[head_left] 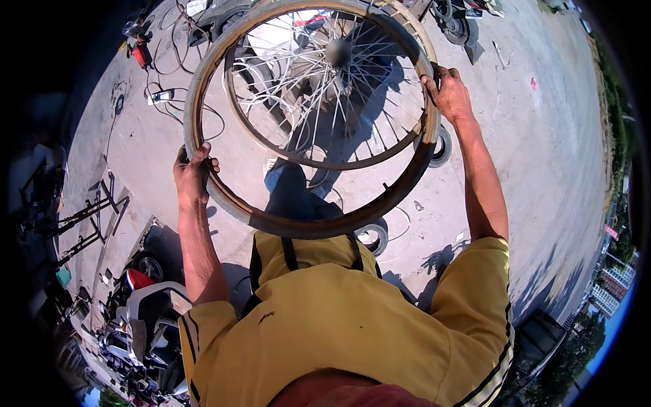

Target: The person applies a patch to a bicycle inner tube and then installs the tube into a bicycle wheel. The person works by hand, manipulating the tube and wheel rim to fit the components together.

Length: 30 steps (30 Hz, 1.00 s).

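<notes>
A worn grey-brown tyre (298,228) is held up in front of my body by both hands. My left hand (194,175) grips its left side, with thumb and fingers round the edge. On the upper right side, my right hand (449,96) holds the tyre, thumb toward the inside. Within the tyre's circle shows a spoked wheel rim (319,163) with a hub (338,53). Rim and tyre lie close together at the upper right, while a wide gap separates them at the bottom. A short stem (386,186) sticks out on the tyre's inner side.
Loose small tyres lie on the concrete, one to the right (441,148) and another near my legs (372,239). Cables and a red tool (141,54) are at the upper left. A black metal frame (95,217) and a motorcycle (152,319) stand on my left.
</notes>
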Each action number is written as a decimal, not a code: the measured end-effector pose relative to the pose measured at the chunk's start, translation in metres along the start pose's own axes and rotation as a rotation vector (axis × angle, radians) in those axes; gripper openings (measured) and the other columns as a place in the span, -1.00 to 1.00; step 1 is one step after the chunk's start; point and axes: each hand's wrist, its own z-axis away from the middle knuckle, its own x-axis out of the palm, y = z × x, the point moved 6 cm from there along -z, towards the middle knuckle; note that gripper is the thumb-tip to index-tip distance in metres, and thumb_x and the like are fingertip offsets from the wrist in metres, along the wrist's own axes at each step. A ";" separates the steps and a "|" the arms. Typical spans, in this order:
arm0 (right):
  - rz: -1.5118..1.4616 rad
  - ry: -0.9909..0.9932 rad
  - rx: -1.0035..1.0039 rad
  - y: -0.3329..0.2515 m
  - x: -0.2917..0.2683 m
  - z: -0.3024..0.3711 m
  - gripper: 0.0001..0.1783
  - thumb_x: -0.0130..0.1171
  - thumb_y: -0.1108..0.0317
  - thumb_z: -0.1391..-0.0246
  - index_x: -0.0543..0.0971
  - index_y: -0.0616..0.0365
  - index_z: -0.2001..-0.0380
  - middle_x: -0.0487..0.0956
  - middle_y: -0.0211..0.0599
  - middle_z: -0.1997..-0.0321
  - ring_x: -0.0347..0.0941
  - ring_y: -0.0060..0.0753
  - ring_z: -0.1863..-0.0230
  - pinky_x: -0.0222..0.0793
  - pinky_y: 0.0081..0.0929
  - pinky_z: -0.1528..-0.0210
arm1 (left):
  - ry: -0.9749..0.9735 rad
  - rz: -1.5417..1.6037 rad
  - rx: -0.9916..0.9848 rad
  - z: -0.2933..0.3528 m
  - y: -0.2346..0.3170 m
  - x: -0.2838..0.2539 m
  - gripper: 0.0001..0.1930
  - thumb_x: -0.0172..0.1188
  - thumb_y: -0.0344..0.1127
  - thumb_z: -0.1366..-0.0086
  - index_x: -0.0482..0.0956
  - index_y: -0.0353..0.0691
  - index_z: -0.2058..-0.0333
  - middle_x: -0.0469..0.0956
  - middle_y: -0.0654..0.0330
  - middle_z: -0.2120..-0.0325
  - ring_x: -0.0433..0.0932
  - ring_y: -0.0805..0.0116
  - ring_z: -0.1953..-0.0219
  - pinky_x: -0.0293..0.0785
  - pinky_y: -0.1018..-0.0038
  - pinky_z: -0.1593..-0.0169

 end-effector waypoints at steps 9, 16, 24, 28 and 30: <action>-0.033 0.005 -0.042 0.012 0.023 -0.003 -0.61 0.15 0.18 -0.29 0.56 0.31 0.02 0.63 0.25 0.09 0.59 0.25 0.04 0.53 0.03 -0.04 | -0.008 -0.009 -0.076 -0.005 -0.011 -0.006 -0.63 0.34 -0.33 -0.32 0.46 -0.40 0.02 0.54 0.16 0.29 0.56 0.34 0.46 0.55 0.48 0.41; -0.167 0.057 0.032 0.016 0.016 0.021 -0.44 0.27 0.05 -0.23 0.53 0.27 -0.11 0.64 0.24 0.10 0.61 0.22 0.05 0.52 -0.05 -0.03 | -0.025 0.043 -0.061 -0.005 -0.014 -0.006 -0.62 0.36 -0.35 -0.31 0.46 -0.41 0.01 0.54 0.15 0.29 0.57 0.32 0.46 0.57 0.46 0.40; -0.201 -0.118 0.208 0.022 0.019 0.084 -0.45 0.24 0.05 -0.27 0.52 0.34 -0.06 0.66 0.30 0.21 0.62 0.30 0.07 0.53 -0.02 0.00 | 0.006 0.012 -0.058 -0.006 -0.014 -0.006 -0.59 0.39 -0.34 -0.30 0.48 -0.42 -0.01 0.58 0.12 0.26 0.61 0.30 0.44 0.58 0.46 0.40; -0.224 -0.084 0.166 0.028 0.023 0.084 -0.58 0.19 0.13 -0.28 0.58 0.29 0.02 0.65 0.29 0.22 0.60 0.33 0.09 0.53 0.01 0.04 | -0.011 0.030 -0.113 -0.005 -0.014 -0.004 -0.62 0.40 -0.30 -0.32 0.48 -0.40 0.04 0.56 0.16 0.30 0.61 0.32 0.44 0.57 0.50 0.43; -0.286 -0.040 0.195 0.033 0.024 0.086 -0.60 0.22 0.11 -0.28 0.62 0.24 0.05 0.68 0.20 0.23 0.63 0.28 0.13 0.54 -0.08 0.06 | 0.006 0.042 -0.164 -0.004 -0.015 -0.003 -0.63 0.41 -0.27 -0.32 0.48 -0.36 0.07 0.54 0.19 0.34 0.59 0.35 0.47 0.56 0.52 0.45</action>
